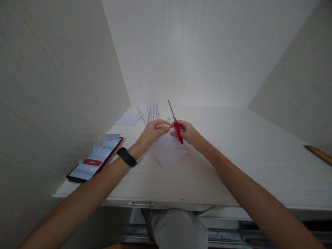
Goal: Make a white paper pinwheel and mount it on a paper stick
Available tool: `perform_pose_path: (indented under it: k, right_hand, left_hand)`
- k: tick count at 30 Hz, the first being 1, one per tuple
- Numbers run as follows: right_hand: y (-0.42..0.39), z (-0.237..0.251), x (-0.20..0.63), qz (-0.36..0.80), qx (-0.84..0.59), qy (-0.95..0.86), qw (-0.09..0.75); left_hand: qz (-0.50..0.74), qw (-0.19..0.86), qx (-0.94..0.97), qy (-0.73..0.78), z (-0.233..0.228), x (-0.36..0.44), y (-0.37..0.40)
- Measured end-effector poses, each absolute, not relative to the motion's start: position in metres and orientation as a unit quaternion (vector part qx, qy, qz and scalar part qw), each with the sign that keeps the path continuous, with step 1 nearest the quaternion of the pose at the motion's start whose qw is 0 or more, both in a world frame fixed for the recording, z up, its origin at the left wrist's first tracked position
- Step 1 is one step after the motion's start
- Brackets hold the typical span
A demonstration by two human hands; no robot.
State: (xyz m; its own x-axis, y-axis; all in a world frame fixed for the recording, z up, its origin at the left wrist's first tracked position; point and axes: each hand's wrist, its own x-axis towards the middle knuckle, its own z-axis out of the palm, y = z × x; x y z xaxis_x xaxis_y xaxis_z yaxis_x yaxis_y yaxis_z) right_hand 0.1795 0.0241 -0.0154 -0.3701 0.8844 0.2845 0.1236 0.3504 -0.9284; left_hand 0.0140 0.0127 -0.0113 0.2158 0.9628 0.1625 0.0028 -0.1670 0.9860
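Observation:
A folded sheet of white paper [168, 154] lies on the white table in front of me, with a point facing the near edge. My left hand [155, 130] is closed at the far end of this paper, thumb and fingers brought together on it. Red-handled scissors [177, 128] are in my right hand [188, 133], their blades pointing away and upward. The fingertips of that hand also come close to the paper's far end and almost meet the left ones. Exactly where the fingers press on the paper is partly hidden.
Several narrow paper strips [153, 111] lie beyond my hands, beside another folded paper [129, 119]. A phone [100, 160] leans by the left wall. Small scraps [169, 119] are near the scissors. A yellowish object [319, 154] sits at the right edge. Walls enclose the table [246, 148].

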Motion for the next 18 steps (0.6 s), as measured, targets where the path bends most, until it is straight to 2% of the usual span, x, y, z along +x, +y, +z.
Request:
perform_pose_path:
  k: [8, 18]
  right_hand:
    - [0.0231, -0.0158, 0.1770, 0.423, -0.374, -0.688, 0.456]
    - [0.0193, -0.0091, 0.1811, 0.473, -0.387, -0.649, 0.453]
  left_hand:
    - [0.476, 0.507, 0.604, 0.389, -0.0099, 0.0154, 0.0123]
    - [0.469, 0.487, 0.615, 0.406, -0.0069, 0.0165, 0.0084]
